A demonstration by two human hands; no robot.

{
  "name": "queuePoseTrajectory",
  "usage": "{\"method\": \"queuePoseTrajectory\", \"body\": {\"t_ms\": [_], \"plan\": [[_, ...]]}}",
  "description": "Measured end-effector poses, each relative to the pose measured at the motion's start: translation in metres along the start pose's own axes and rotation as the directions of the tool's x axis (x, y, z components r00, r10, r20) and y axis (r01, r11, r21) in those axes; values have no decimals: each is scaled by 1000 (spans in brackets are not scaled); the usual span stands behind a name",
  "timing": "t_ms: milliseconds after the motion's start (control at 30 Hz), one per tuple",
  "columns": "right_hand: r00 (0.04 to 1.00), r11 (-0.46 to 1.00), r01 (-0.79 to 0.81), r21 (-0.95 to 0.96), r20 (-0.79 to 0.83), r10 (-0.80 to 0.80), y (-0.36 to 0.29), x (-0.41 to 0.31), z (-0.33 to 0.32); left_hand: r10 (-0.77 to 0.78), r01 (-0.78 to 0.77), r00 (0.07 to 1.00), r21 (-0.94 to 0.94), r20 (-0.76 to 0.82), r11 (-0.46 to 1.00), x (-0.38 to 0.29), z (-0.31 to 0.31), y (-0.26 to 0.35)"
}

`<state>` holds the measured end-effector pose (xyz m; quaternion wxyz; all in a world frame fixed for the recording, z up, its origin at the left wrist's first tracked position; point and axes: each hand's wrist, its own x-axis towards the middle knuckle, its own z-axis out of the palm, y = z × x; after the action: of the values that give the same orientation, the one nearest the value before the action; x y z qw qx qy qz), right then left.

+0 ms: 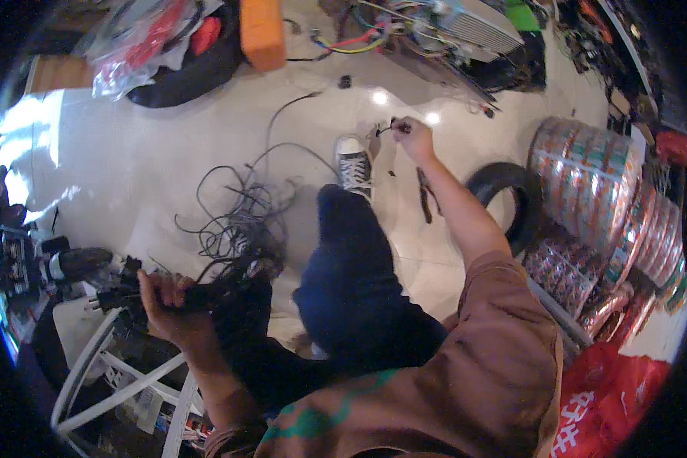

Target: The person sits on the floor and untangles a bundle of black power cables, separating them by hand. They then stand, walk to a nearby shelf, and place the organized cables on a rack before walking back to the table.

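My right hand (417, 138) pinches a short dark cable piece (385, 129) with a thin loose end, above the floor beyond my sneaker (354, 166). Below that forearm lies a dark long-handled hand tool (425, 197), perhaps pliers; the arm partly covers it. At the lower left is my left hand (177, 312), its fingers partly curled. Several black plugs and cables (129, 286) are beside it; shadow hides whether it grips one. A tangle of grey-black cable (235, 212) spreads over the floor between my left hand and my sneaker.
A black tyre (506, 172) lies at right against film-wrapped rolls (584, 177). White metal frame bars (120, 395) stand lower left, a red bag (607, 401) lower right. Farther off are another tyre (189, 89), an orange box (263, 34) and wired electronics (475, 28).
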<state>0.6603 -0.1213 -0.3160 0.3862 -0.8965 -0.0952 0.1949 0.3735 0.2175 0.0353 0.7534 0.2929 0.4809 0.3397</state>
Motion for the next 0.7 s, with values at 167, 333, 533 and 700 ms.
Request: {"method": "queuePoseTrajectory", "body": {"t_ms": [167,333,533,700], "plan": [[997,997,63,-39,42,-61,-81,72,38,-28,20,993,-72,-117,997,-5,-4,7],[958,1000,-16,-13,-286,12,-42,141,116,-71,71,997,-24,-30,997,-3,2,7],[991,931,-33,-365,-132,-16,-47,133,129,-102,103,994,-8,22,995,1,-1,7],[979,970,-73,-232,-201,26,-68,110,111,-133,133,991,-44,0,990,-2,8,2]]}}
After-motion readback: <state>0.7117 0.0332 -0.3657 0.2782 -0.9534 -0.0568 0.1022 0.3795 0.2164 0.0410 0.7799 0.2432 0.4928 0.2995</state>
